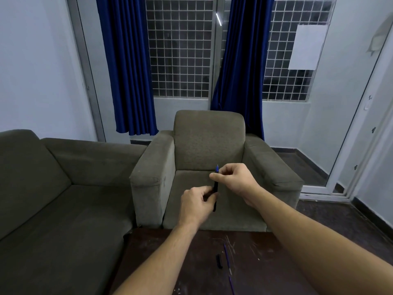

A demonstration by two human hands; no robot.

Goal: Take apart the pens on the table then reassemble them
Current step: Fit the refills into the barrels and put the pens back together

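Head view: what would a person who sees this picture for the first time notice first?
First, the two bare hands raised in the middle of the picture: the left hand grips the lower part of a dark pen held nearly upright, and the right hand pinches its blue top end. Behind them stands a grey armchair. On the dark table at the bottom edge lie a small black pen part and a thin blue refill.

Bare forearms, no sleeves; hands point(196, 202) ungloved.
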